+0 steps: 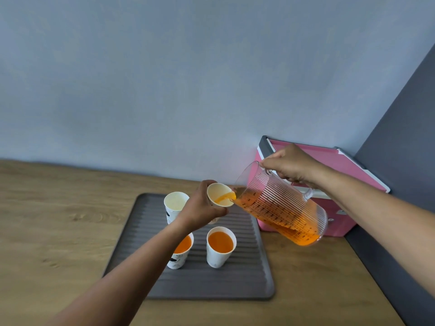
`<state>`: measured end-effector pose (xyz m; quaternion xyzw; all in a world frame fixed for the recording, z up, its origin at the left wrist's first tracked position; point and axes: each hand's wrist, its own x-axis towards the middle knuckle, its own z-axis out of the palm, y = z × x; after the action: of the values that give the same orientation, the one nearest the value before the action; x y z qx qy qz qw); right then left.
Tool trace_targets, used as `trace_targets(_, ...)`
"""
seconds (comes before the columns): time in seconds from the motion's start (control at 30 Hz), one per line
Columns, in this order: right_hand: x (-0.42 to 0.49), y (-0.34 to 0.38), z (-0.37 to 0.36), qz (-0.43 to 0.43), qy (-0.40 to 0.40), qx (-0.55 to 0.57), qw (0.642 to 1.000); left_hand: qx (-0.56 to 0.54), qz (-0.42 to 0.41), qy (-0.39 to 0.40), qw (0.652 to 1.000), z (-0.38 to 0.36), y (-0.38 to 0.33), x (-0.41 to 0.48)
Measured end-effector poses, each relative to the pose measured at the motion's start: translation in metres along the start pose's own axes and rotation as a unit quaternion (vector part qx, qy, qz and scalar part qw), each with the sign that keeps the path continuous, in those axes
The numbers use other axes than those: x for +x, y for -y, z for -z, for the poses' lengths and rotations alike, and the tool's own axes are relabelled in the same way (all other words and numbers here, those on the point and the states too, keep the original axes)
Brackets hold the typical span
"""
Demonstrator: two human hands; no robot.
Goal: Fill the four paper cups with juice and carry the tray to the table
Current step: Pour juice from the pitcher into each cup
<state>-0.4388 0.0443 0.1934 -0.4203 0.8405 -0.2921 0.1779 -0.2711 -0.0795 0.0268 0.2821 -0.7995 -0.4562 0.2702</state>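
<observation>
A grey ribbed tray (235,283) lies on the wooden counter. My left hand (200,209) grips a paper cup (217,191), tilted toward a clear ribbed pitcher (280,205) of orange juice that my right hand (290,164) holds by its handle. Juice streams from the spout into that cup. Two cups on the tray's near side hold juice: one (220,247) at the right, one (180,251) partly under my left forearm. An empty cup (175,204) stands at the far left of the tray.
A pink cooler box (339,161) with a grey and white lid sits behind the pitcher in the corner. A blue-grey wall runs along the back and a dark wall on the right. The wooden counter (58,220) stretches left of the tray.
</observation>
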Motion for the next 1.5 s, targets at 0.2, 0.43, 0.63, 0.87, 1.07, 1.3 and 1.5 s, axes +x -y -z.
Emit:
trace_targets(0.2,0.0,0.002,0.0,-0.004,0.0,-0.007,1.0,-0.007,0.011,-0.002,1.0,-0.002,0.003,0.001)
trace_targets(0.43,-0.003,0.006,0.0,-0.006,0.001,-0.024,1.0,-0.025,0.015,0.003,1.0,-0.002,0.003,0.001)
trace_targets(0.63,-0.005,0.011,0.003,-0.003,0.002,-0.032,0.999,-0.038,0.024,0.003,0.999,-0.002,0.004,0.003)
trace_targets(0.87,-0.006,0.014,0.003,0.0,-0.001,-0.029,1.0,-0.051,0.024,0.008,0.998,-0.003,0.004,0.003)
trace_targets(1.07,-0.006,0.015,0.003,-0.004,0.0,-0.032,0.999,-0.052,0.028,0.01,0.998,-0.004,0.002,0.002)
trace_targets(1.3,-0.008,0.015,0.004,-0.007,0.0,-0.031,0.999,-0.06,0.032,0.011,0.998,-0.003,0.0,0.0)
trace_targets(1.5,-0.009,0.014,0.005,-0.007,0.001,-0.027,1.0,-0.061,0.035,0.013,0.997,-0.003,-0.001,-0.001)
